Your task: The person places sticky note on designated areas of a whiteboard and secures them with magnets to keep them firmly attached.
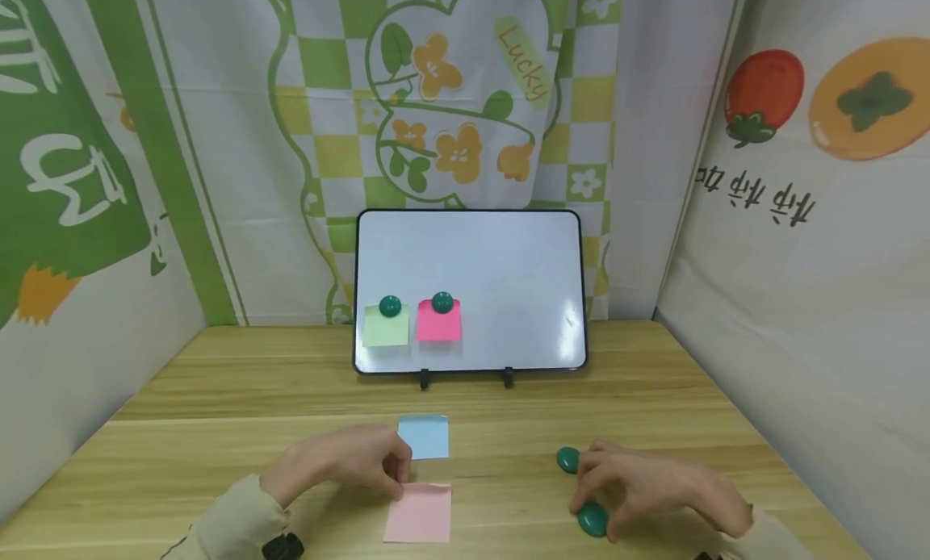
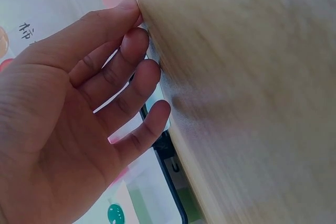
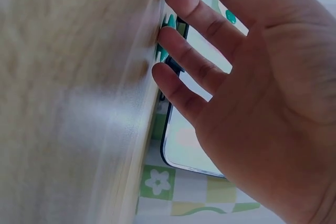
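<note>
My left hand [image 1: 366, 457] pinches the upper left corner of a pale pink sticky note [image 1: 419, 516] lying on the table. Just beyond that hand is a blue sticky note [image 1: 427, 436], partly overlapped by it in the head view. Thumb and forefinger of my right hand [image 1: 643, 486] stand on either side of a round green magnet [image 1: 592, 520] and grip it at the table surface. By the knuckles of this hand sits a second green magnet [image 1: 568, 460]. In the right wrist view, the right hand [image 3: 262, 82] has its other fingers loosely bent near the wood.
A whiteboard [image 1: 508, 261] stands upright on small black feet at the back of the wooden table [image 1: 254, 390]. On its lower left, green magnets hold a light green note [image 1: 386, 328] and a hot pink note [image 1: 439, 324]. Printed curtains [image 1: 218, 140] surround the table.
</note>
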Available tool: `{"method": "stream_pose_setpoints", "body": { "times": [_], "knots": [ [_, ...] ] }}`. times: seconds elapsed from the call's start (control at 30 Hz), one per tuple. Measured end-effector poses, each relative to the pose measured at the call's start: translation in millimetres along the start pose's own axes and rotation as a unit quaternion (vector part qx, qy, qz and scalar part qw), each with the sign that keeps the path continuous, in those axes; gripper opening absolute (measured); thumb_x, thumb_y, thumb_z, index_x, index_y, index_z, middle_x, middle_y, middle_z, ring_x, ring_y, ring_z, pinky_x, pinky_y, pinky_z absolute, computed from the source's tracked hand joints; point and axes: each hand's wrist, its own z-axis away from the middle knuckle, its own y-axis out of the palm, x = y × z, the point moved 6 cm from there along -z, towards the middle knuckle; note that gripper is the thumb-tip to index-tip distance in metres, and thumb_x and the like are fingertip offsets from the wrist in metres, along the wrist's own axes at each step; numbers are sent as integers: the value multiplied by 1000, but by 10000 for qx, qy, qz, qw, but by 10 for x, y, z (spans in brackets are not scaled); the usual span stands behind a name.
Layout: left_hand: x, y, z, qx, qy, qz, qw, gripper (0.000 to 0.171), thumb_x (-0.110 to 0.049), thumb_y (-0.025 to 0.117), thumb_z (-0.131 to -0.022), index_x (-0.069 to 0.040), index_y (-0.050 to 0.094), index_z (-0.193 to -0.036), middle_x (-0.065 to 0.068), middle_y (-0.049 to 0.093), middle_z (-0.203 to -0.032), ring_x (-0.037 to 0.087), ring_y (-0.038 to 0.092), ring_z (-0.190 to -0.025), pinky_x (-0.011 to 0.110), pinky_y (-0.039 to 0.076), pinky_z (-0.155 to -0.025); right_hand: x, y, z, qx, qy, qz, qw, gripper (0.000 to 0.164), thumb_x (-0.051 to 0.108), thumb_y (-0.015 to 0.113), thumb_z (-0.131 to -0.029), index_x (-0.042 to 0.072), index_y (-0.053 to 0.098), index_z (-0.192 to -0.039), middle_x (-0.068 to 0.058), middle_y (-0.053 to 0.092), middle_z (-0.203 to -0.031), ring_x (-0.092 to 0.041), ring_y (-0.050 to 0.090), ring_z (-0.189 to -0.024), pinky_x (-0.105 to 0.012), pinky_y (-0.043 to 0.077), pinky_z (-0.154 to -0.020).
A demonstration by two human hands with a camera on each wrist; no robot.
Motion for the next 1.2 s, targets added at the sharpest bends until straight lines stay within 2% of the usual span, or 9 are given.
{"method": "stream_pose_setpoints", "body": {
  "times": [0.3,0.5,0.77,1.2],
  "knots": [
    [6,4,-6,43,11,31,10000,13,-19,79,-82,-21,67,-78,-16,59,-72,-3,49,-65,18,46,-62,-19,1,5,-12,92,-64,9999,37,35,77,-83,34,69,-119,16,56,-109,1,39,-105,-21,40,-87],
    [5,-2,-9,42,-30,41,10000,12,-21,79,-82,-22,67,-78,-16,60,-72,-3,50,-65,18,46,-63,-5,-7,13,-76,-123,41,9999,37,31,78,-84,34,69,-120,14,59,-108,1,39,-105,-21,41,-87],
    [4,10,-33,50,73,-211,9997,12,-27,76,-85,-25,67,-77,-18,57,-70,-4,47,-63,18,43,-61,16,-20,15,-81,-138,26,9999,37,29,76,-85,33,68,-121,14,57,-114,1,43,-107,-23,43,-90],
    [-175,-137,-170,-280,446,-483,9974,10,-25,72,-89,-25,68,-80,-18,57,-71,-5,46,-67,18,44,-63,24,-60,11,-224,-57,249,9994,41,29,75,-86,29,67,-126,13,58,-114,1,46,-108,-24,45,-94]
  ]
}}
